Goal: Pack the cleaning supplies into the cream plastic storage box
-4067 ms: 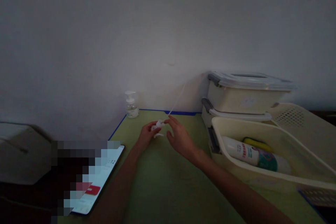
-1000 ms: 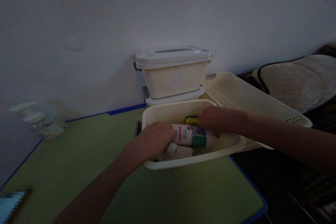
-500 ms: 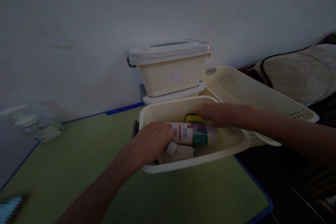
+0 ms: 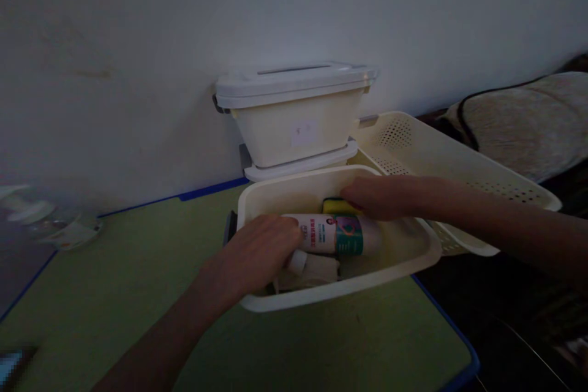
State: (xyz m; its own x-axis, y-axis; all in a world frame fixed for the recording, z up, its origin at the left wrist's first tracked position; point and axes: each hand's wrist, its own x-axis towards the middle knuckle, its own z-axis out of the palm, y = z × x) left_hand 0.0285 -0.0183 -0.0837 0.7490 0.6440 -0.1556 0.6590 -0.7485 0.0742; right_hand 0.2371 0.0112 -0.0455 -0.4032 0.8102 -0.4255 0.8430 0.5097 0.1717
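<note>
A cream plastic bin [image 4: 395, 274] stands on the green table, and both my hands reach into it. My left hand [image 4: 260, 251] is closed around the left end of a white bottle [image 4: 321, 234] with a green and purple label, which lies on its side. Beside my left fingers is a smaller pale container with a white cap [image 4: 297, 262]. Behind the bottle lies a yellow sponge [image 4: 340, 206] with a dark edge. My right hand [image 4: 370, 197] is closed at the sponge's right end; its fingertips are partly hidden.
Behind the bin, a lidded cream box [image 4: 271, 135] is stacked on another lidded one against the wall. A perforated cream basket [image 4: 441, 153] stands to the right. On the far left is a clear pump bottle [image 4: 59, 226]. The green table [image 4: 151, 269] has a blue edge.
The view has shifted slightly, with the pump bottle now farther left. Both hands keep nearly the same places in the bin, and its contents look unchanged.
</note>
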